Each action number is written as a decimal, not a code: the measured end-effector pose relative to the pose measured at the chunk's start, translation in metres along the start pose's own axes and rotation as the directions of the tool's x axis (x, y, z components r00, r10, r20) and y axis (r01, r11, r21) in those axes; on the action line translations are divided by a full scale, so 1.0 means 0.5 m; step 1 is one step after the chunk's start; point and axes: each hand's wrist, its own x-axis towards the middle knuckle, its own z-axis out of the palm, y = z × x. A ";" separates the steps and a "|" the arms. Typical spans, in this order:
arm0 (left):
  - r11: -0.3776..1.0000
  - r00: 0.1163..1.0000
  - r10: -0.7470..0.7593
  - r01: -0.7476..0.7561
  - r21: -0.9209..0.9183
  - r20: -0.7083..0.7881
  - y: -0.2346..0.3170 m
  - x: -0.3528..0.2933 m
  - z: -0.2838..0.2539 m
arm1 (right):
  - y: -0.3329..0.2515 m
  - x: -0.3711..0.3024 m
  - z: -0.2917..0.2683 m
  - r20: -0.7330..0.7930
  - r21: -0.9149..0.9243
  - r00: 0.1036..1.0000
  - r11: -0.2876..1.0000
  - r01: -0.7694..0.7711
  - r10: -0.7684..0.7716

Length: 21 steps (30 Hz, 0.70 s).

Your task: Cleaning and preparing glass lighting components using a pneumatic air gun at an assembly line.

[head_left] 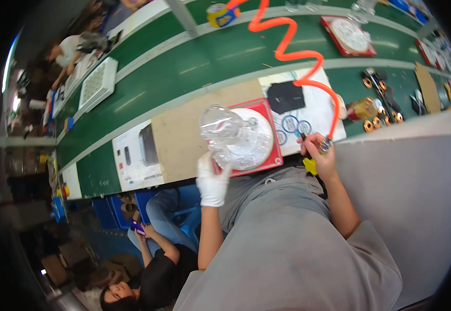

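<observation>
My left hand (213,181), in a white glove, grips the lower part of a clear glass-like vessel (220,124) with a rounded, shiny body. The vessel stands out over a round white disc (259,137) in a red square tray (275,150); whether it touches the disc I cannot tell. Bare and closed, my right hand (319,154) holds an air blow gun (310,166) with a yellow part and a dark nozzle pointing toward the tray. A coiled orange hose (313,57) runs from its metal fitting up to the far side.
Right of the tray lie a black sheet (286,97) and round blue-edged labels. Copper-coloured ringed parts (375,103) sit further right. Another red tray (355,49) stands on the far green bench, a white crate (98,83) at left. A seated person (158,259) holds a phone beside me.
</observation>
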 end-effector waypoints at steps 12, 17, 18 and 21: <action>0.972 0.963 0.234 -0.235 0.008 -0.134 0.128 -0.020 -0.036 | -0.110 -0.041 0.064 0.390 -0.009 0.921 1.000 -0.005 0.008; 0.643 0.856 0.412 -0.030 -0.765 0.313 0.250 -0.001 -0.101 | -0.146 -0.040 0.176 0.658 -0.465 0.696 0.882 0.077 0.286; 0.640 0.859 0.410 -0.030 -0.767 0.309 0.244 -0.014 -0.101 | -0.139 -0.039 0.184 0.727 -0.353 0.683 0.891 0.286 0.069; 0.343 0.943 0.300 0.033 -0.939 0.142 0.252 -0.053 -0.079 | -0.067 -0.030 0.139 0.677 -0.154 0.730 0.988 0.013 0.096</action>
